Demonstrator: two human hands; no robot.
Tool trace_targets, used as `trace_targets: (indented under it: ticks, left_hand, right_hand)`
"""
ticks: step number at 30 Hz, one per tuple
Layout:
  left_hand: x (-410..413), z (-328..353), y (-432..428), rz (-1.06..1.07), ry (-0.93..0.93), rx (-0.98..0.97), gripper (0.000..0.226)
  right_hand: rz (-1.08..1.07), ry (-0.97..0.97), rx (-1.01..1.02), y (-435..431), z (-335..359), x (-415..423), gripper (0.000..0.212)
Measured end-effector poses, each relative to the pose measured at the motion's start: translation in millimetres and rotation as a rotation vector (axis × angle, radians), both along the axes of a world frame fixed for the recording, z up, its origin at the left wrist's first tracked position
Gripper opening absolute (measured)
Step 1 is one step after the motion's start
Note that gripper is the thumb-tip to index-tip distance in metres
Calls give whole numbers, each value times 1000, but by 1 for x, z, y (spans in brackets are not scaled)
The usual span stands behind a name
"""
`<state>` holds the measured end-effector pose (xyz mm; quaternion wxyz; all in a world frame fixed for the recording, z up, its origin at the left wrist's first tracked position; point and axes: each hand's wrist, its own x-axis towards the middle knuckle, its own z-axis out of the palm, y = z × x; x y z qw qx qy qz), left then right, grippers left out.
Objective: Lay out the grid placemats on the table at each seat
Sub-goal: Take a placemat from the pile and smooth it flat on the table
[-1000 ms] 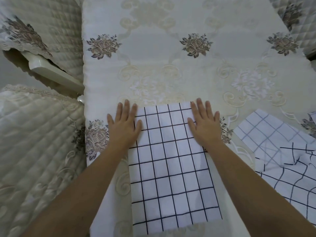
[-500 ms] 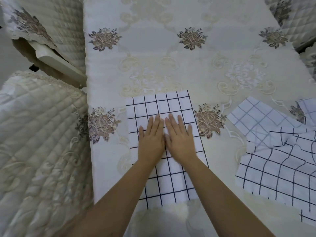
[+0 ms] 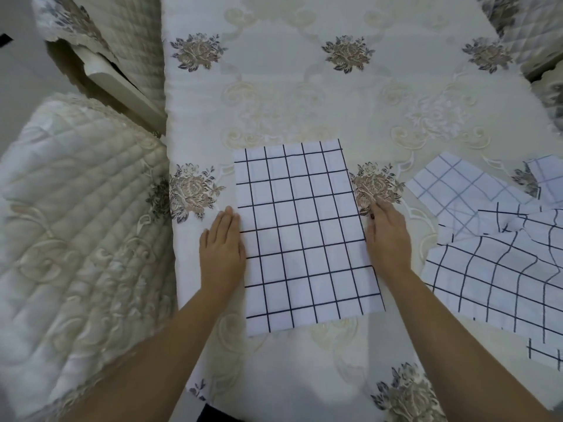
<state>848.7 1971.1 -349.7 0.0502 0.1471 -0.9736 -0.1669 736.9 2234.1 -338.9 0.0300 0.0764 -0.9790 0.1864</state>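
Observation:
A white placemat with a black grid [image 3: 304, 236] lies flat on the cream flowered tablecloth [image 3: 304, 95], near the table's front left. My left hand [image 3: 224, 242] lies flat with straight fingers against the mat's left edge. My right hand [image 3: 388, 236] lies flat against its right edge, fingertips on a woven flower. Neither hand grips anything. A loose heap of more grid placemats [image 3: 499, 254] lies crumpled to the right, partly running out of the frame.
Two chairs with quilted cream covers stand at the table's left side, one near [image 3: 76, 226] and one farther back [image 3: 122, 35]. Another quilted chair [image 3: 530, 32] shows at the far right corner. The table's left edge runs just left of my left hand.
My hands were together at the mat's middle half a second ago; they have slid apart to its left and right edges. The mat now lies farther onto the table.

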Motion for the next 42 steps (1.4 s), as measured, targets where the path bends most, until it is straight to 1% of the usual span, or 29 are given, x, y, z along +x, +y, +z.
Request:
trace_targets:
  ticks: [1,2,3,5,6,8,11,16,18,20,22,24,26,27,29,31,33,34,37,39,42]
  left_hand:
    - [2,1,7,16,44,1,41]
    - [3,2,18,6,72,-2,39]
    - [4,5,32,-42,81,-4,40]
    - [5,7,63,-191,49,-16,45]
    - [6,8,77,-250,-3,-24,47]
    - [12,7,91,-289,-114,-32,51]
    - [30,3,79,-246,-155,-92,53]
    - [64,1,45,-107,-115,-54,56]
    - [75,0,36,-76,-111,-48,56]
    - [82,-1,30,-75,-73,-36,54]
    - [86,-2,23,-57,7,23,52]
    - [83,1,20,-14,102,86,45]
    - [71,10,29,4,183,103,37]
    - [63,15,39,-33,212,112,33]
    - [48,18,67,-152,230,155,28]
    - [44,10,93,-233,135,131,34]
    - [50,-1,104,-285,19,51,44]
    - [54,-4,102,-289,-5,11,47]
    - [58,-1,91,-263,-79,-68,52]
    - [61,1,84,-233,-122,-83,56]
    - [68,-1,74,-195,-142,-67,57]
  right_hand:
    - [-61,33,-45,-8,3,5,38]
    - [-82,56,-65,-19,7,12,35]
    - [-53,71,-59,-32,11,23,36]
    - [129,54,30,-60,10,49,40]
    - [218,12,94,-70,5,63,43]
    - [294,-52,151,-77,-4,86,50]
    - [235,-112,162,-52,-11,97,54]
    - [111,-176,176,2,-8,94,60]
    - [69,-173,177,17,-9,96,60]
    - [55,-138,148,27,-9,100,60]
    - [34,-101,64,31,-6,99,58]
    - [-22,-60,-42,26,1,95,47]
    - [-74,8,-76,10,7,93,39]
    - [-50,13,-57,-3,11,94,40]
    - [120,-6,0,-39,17,103,43]
    - [253,-65,19,-67,11,120,48]
    - [258,-140,-18,-73,0,132,52]
    - [242,-134,-7,-68,-5,136,52]
    - [269,-117,132,-44,-13,134,52]
    - [240,-107,160,-29,-14,127,54]
    - [89,-135,152,-7,-14,122,55]
